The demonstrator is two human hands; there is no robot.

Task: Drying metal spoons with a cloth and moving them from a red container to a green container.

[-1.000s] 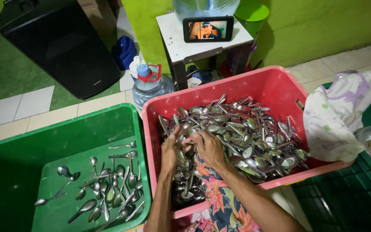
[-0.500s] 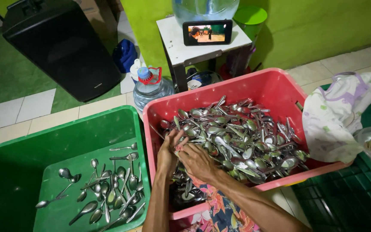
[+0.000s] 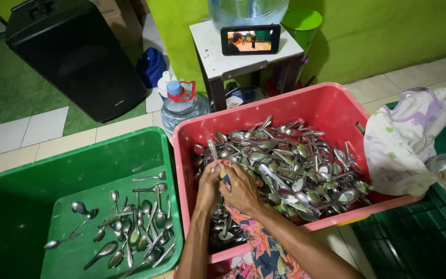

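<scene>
Two hands are working in a heap of metal spoons inside a red crate on the floor.

The big black speaker box [image 3: 73,57] is standing at the far left of the tiled floor [image 3: 42,129], and the rectangular green plastic crate [image 3: 21,206] is sitting near left, holding a thin scatter of steel spoons [image 3: 130,227] toward its near right corner. The rectangular red plastic crate [image 3: 331,106] is lying just beside it, with the heap of steel spoons [image 3: 295,170] filling its middle and right side. The left hand [image 3: 208,182] and right hand [image 3: 241,188] are touching at the heap's left edge, fingers [image 3: 228,173] curling narrowly around a few spoon handles; exactly how many, I cannot tell.
</scene>
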